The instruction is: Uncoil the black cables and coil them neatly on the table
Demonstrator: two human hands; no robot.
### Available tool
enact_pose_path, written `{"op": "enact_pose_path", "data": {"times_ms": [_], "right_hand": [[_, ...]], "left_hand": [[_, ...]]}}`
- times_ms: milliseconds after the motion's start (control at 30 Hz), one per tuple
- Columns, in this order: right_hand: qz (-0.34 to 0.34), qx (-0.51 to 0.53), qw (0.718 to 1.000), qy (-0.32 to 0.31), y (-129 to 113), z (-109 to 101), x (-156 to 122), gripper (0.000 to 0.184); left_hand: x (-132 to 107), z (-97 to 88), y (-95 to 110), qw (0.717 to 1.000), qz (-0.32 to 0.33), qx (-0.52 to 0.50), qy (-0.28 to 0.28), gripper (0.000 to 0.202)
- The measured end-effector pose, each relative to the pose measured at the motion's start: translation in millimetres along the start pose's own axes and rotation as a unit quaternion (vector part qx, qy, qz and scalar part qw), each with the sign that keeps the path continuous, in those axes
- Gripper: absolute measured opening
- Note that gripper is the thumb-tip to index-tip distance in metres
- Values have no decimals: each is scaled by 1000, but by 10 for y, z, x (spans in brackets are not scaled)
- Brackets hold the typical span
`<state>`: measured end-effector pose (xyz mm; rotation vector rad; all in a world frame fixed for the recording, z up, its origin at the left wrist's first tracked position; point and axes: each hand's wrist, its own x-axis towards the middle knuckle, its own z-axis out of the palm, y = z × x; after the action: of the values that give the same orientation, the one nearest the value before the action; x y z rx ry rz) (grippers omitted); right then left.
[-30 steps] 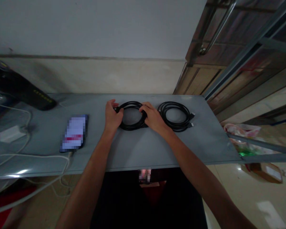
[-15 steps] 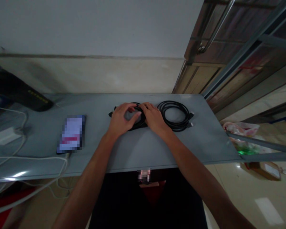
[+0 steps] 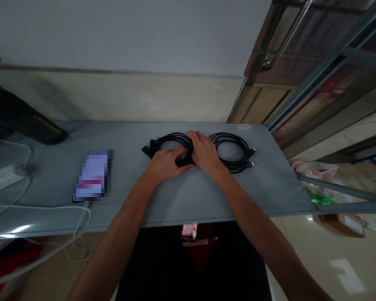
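A coiled black cable (image 3: 172, 136) lies on the grey table, its dark connector ends poking out at the left. My left hand (image 3: 166, 164) reaches over the near part of this coil, thumb and fingers curved around its lower right side. On the coil's right edge, my right hand (image 3: 205, 152) has its fingers wrapped over the strands. The fingertips of both hands are close together and partly hidden. Just right of my right hand rests a second coiled black cable (image 3: 219, 155), two metal-tipped plugs at its right side.
A phone (image 3: 92, 173) with a pixelated screen lies to the left, a white cord (image 3: 50, 207) running from it. Behind are a black bottle (image 3: 28, 115) on its side and a white adapter (image 3: 4, 176). The wall (image 3: 144, 96) borders the table's (image 3: 263, 188) far edge; a metal frame stands right.
My left hand has slid nearer and slightly right along the coil, uncovering its left and far strands. My right hand has shifted slightly right, staying at the coil's right edge.
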<state>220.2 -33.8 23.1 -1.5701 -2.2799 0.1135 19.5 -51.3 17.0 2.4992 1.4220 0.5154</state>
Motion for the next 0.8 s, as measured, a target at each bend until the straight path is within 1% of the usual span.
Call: {"op": "enact_pose_path", "data": {"times_ms": [100, 200, 267, 333, 400, 433, 467, 533, 600, 633, 700, 800], "right_hand": [[-1, 25, 999, 40, 62, -71, -14, 54], [-7, 40, 995, 93, 210, -214, -152, 43], [-4, 36, 992, 120, 333, -319, -349, 45], [3, 20, 992, 127, 459, -401, -614, 55], [16, -2, 993, 118, 580, -439, -894, 67], [21, -10, 994, 107, 637, -442, -1022, 67], [26, -17, 995, 92, 688, -437, -1132, 64], [34, -25, 997, 58, 771, -416, -1287, 47], [40, -35, 998, 32, 819, -401, -1350, 32], [39, -43, 998, 24, 830, -400, -1354, 28], [31, -60, 998, 16, 830, -410, -1325, 25], [21, -82, 996, 12, 799, -435, -1256, 25]], "left_hand": [[1, -4, -29, 1000, -15, 25, 10, 55], [-8, -7, -71, 998, -14, 42, 33, 55], [-18, -13, -78, 998, -2, 40, 47, 54], [-25, -19, -67, 997, 16, 30, 66, 53], [-26, -23, -48, 995, 34, 16, 90, 51], [-23, -22, -39, 994, 41, 9, 104, 50], [-18, -20, -32, 992, 49, 2, 118, 47], [-6, -12, -24, 987, 65, -14, 148, 42], [4, -10, -21, 981, 78, -32, 176, 38], [7, -13, -19, 978, 81, -43, 188, 36], [8, -28, -11, 973, 81, -61, 206, 33], [2, -53, 7, 968, 78, -80, 225, 32]]}}
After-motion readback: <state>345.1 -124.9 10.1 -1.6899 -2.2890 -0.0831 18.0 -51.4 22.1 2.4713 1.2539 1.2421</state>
